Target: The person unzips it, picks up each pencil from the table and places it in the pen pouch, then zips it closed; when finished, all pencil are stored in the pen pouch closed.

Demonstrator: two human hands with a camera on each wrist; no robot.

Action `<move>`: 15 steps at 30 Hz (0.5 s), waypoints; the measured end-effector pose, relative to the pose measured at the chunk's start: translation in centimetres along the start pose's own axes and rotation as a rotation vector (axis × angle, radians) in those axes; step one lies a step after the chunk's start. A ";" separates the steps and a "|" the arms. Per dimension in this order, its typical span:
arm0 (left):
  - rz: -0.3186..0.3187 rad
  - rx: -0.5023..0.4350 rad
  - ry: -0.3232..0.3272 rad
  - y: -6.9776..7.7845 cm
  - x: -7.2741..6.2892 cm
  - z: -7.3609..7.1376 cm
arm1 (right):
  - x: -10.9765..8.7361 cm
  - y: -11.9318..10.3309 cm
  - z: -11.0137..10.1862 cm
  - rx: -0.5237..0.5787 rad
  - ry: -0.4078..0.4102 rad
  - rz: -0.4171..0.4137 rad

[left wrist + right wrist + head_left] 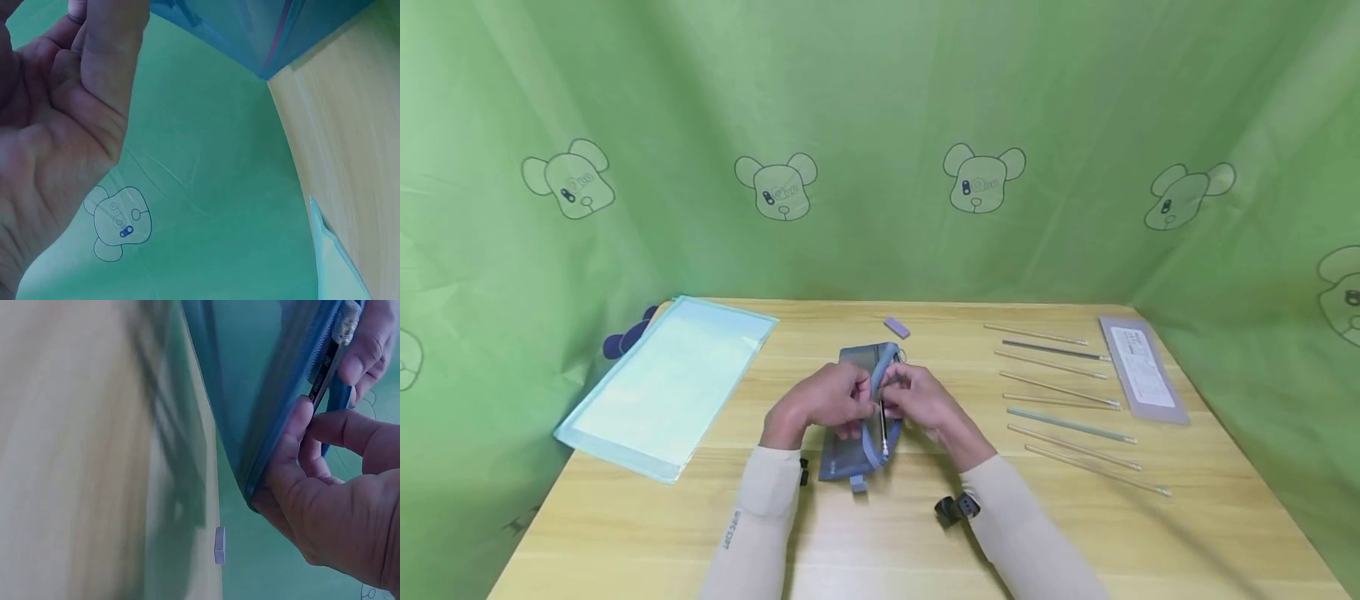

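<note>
A blue-grey mesh pencil case [850, 454] stands tilted in front of me with its zipped mouth spread apart. At its left rim my left hand [823, 402] grips the fabric; in the left wrist view that hand [69, 119] has curled fingers, and the case [237, 28] shows above. A black pencil [883, 425] with a white eraser end lies in the mouth, eraser toward me. My right hand [923, 402] pinches the pencil near the far end of the opening. In the right wrist view, the right thumb and forefinger [350, 432] meet at the pencil [322, 381].
Left of the case lies a pale-blue zip folder [670, 383], with a dark purple object [625, 340] beyond it. A purple eraser [897, 327] sits behind the case. Several pencils [1071, 423] lie in a row at right, beside a lilac packet [1142, 371]. Green curtain surrounds the table.
</note>
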State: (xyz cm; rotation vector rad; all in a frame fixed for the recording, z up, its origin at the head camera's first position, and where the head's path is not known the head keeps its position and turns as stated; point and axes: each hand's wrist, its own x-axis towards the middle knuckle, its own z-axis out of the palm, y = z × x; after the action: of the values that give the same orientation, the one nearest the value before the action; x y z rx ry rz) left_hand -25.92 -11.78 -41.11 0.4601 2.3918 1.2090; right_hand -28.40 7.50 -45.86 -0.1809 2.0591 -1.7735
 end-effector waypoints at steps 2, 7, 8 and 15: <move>0.004 -0.031 0.016 0.0 0.0 -0.1 | 0.1 0.0 0.3 -0.019 0.018 -0.027; 0.019 -0.073 0.056 0.1 0.2 -0.1 | 0.1 0.4 1.1 -0.094 0.066 -0.077; 0.013 -0.068 0.062 0.1 0.2 -0.1 | 0.1 0.4 1.2 -0.104 0.071 -0.075; -0.036 -0.060 0.080 -0.5 0.2 -0.4 | -1.3 -0.7 -0.3 -0.220 0.049 -0.102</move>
State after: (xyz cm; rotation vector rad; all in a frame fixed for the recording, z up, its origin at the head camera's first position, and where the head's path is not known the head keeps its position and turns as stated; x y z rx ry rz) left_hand -26.33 -12.29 -41.35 0.3541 2.4121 1.3024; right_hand -27.49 8.16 -44.90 -0.3140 2.3164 -1.6201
